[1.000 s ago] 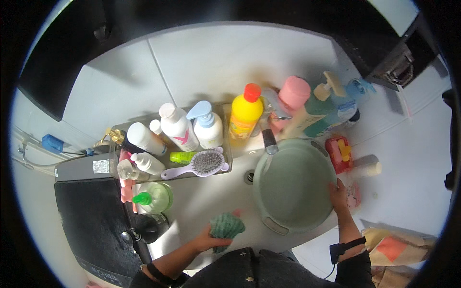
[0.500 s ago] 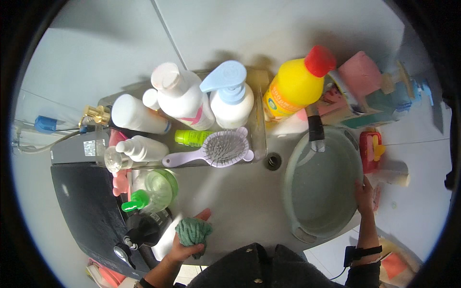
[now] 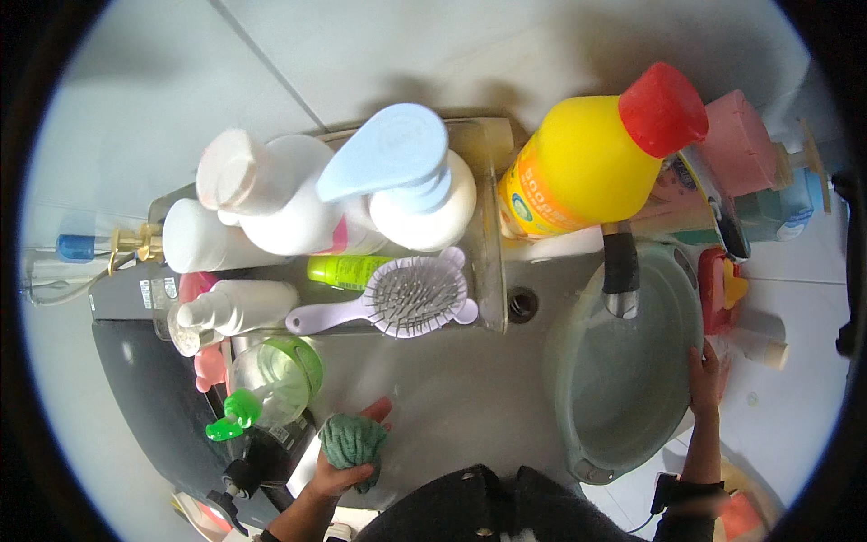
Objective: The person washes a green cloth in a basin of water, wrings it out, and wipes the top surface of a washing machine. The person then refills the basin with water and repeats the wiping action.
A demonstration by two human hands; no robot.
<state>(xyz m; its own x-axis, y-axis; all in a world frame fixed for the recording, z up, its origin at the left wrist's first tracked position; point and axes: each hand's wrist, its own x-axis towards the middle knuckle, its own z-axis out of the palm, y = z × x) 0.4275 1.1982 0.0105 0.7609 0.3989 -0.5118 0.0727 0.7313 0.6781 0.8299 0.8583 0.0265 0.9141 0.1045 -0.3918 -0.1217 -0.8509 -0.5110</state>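
Note:
My left hand point(image 3: 336, 473) is closed around a crumpled green cloth point(image 3: 353, 444), held over the front left of the grey counter point(image 3: 442, 388). Some of its fingers show beyond the cloth. At the right, a grey-green basin point(image 3: 623, 379) stands under a faucet point(image 3: 620, 271) with a black sleeve. My right hand point(image 3: 704, 379) grips the basin's right rim, the fingertips on the outer side and the thumb hard to make out. What look like water and a pale bottom fill the basin.
A clear tray point(image 3: 492, 271) along the wall holds several bottles, a light-blue-topped pump bottle point(image 3: 424, 199) and a lilac hairbrush point(image 3: 411, 298). A yellow bottle point(image 3: 578, 163) with a red cap stands behind the faucet. A green pump bottle point(image 3: 280, 379) is near my left hand. A drain hole point(image 3: 521, 305) lies left of the basin.
My viewpoint has come closer to the shelf, so the bottles look larger and the basin sits farther right in view. Both hands keep their holds.

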